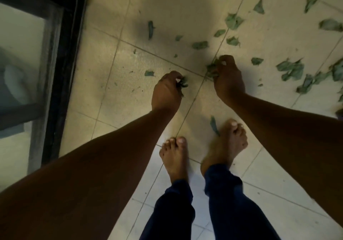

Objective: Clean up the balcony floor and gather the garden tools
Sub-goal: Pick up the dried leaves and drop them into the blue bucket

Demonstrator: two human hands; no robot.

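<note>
Person bent over the tiled floor (185,8), bare feet at lower centre, both arms reaching down. Left hand (167,91), centre frame, fingers curled tight round a small dark bunch of leaves (182,85) that pokes out by the thumb. Right hand (229,76), just right of centre, fingers bent down pinching a clump of leaves (211,69) right at floor level; whether that clump is already lifted or still lying on the tile, cannot tell, frame is soft there.

Progress: early to middle. Tiles near the feet and left of centre look mostly picked over, only crumbs plus one small leaf (149,73) and a long leaf (150,28) at upper centre. One leaf (214,125) lies touching the right foot. Biggest leftover is the scattered leaves (291,69) across the upper right and right edge, many pieces, well apart from each other.

No garden tools in view, so that half looks not begun. Dark door frame (61,73) runs down the left.
</note>
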